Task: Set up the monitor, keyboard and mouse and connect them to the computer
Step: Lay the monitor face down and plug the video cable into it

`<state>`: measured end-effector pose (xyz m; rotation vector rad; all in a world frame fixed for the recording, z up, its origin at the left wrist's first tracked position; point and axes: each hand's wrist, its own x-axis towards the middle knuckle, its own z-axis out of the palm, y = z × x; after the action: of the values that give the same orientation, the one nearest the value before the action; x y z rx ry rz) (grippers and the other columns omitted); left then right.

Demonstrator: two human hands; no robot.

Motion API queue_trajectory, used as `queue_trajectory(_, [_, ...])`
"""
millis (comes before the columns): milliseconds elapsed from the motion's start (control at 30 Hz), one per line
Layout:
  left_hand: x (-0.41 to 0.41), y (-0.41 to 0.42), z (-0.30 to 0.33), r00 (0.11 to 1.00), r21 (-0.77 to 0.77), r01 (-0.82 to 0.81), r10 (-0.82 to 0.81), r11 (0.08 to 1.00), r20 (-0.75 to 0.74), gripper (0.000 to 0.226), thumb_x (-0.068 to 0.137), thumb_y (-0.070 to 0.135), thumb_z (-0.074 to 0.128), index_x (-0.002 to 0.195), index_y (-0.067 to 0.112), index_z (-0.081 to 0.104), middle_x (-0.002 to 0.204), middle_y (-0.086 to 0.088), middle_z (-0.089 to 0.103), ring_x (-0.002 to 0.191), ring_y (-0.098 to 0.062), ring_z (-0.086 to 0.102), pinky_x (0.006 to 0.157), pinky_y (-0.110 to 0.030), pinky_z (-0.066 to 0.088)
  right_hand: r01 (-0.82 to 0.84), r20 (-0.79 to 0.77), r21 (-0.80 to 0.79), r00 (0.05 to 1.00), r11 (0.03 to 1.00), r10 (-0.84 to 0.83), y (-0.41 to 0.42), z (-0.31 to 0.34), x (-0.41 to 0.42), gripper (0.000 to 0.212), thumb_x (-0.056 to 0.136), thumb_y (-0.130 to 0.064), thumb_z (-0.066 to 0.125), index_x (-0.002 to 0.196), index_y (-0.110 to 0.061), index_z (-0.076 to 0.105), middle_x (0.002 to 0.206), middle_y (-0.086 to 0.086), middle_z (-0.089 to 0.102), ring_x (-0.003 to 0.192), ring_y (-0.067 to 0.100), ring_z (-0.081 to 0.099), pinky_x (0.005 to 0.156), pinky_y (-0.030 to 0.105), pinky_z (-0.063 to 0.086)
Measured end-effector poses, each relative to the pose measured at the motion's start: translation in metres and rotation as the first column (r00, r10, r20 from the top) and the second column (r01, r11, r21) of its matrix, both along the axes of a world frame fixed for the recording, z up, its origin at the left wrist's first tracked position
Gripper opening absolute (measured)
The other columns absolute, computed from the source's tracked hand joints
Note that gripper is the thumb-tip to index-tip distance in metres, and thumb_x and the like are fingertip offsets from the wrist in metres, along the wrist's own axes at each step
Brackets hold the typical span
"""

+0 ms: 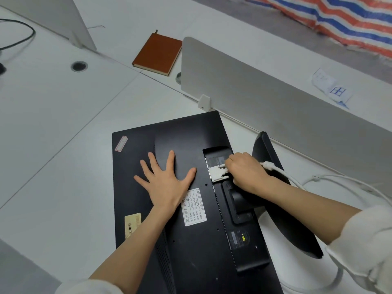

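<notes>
Left hand [164, 181] lies spread flat on the face-down monitor [169, 209]; right hand [244, 171], at its three o'clock, pinches the white plug [218, 174]. Pushed crooked, its pins could bend.

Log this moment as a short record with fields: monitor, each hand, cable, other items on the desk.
monitor: black flat monitor lying screen-down on the white desk, stand attached
left hand: left hand pressed flat on the monitor's back, fingers spread
right hand: right hand gripping the white cable connector at the rear port
cable: white cable trailing right
other: brown notebook beyond a grey divider panel
</notes>
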<state>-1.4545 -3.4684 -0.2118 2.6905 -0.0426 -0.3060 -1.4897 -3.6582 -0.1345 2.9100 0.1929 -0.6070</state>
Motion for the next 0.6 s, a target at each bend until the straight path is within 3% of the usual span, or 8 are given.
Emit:
queue_trajectory(133, [0.0,0.0,0.001,1.0,-0.02,0.006,-0.006,1.0,-0.004,0.082,0.074,0.078,0.042,0.145,0.042,0.02,0.158,-0.013,-0.003,0.144,-0.035,-0.01,0.11,-0.063,-0.003,0.075,0.009,0.057,0.997,0.996,-0.076,-0.002,-0.001,-0.001,0.022,0.082,0.001,0.045,0.101,-0.004,0.057,0.108,0.012,0.058,0.101,0.029,0.051,0.072,0.029,0.026])
queue_trajectory(267, [0.001,-0.002,0.005,0.999,-0.064,0.047,-0.046,0.997,0.019,0.074,0.079,0.07,0.048,0.142,0.037,0.03,0.157,-0.011,0.003,0.144,-0.033,-0.008,0.11,-0.063,-0.002,0.237,-0.06,0.137,0.971,0.962,-0.231,-0.004,-0.005,0.005,0.02,0.089,-0.009,0.045,0.101,-0.004,0.06,0.105,0.012,0.063,0.096,0.03,0.057,0.075,0.032,0.039])
queue_trajectory(433, [-0.014,-0.029,0.008,0.893,-0.016,0.4,-0.385,0.916,0.232,0.057,0.076,0.061,0.041,0.115,0.025,0.061,0.143,-0.013,0.042,0.139,-0.041,0.025,0.103,-0.071,0.011,0.55,-0.162,0.399,0.83,0.734,-0.534,-0.006,-0.012,0.015,0.022,0.087,-0.005,0.044,0.103,-0.011,0.057,0.109,0.012,0.063,0.1,0.03,0.056,0.084,0.034,0.047])
queue_trajectory(600, [-0.018,-0.048,0.006,0.863,0.048,0.45,-0.448,0.892,0.233,0.041,0.066,0.054,0.069,0.095,0.027,0.069,0.136,-0.012,0.051,0.133,-0.043,0.036,0.097,-0.075,0.018,0.563,-0.205,0.411,0.823,0.717,-0.529,-0.001,-0.014,0.015,0.028,0.083,0.0,0.046,0.098,-0.012,0.066,0.108,0.011,0.065,0.103,0.028,0.057,0.086,0.033,0.047])
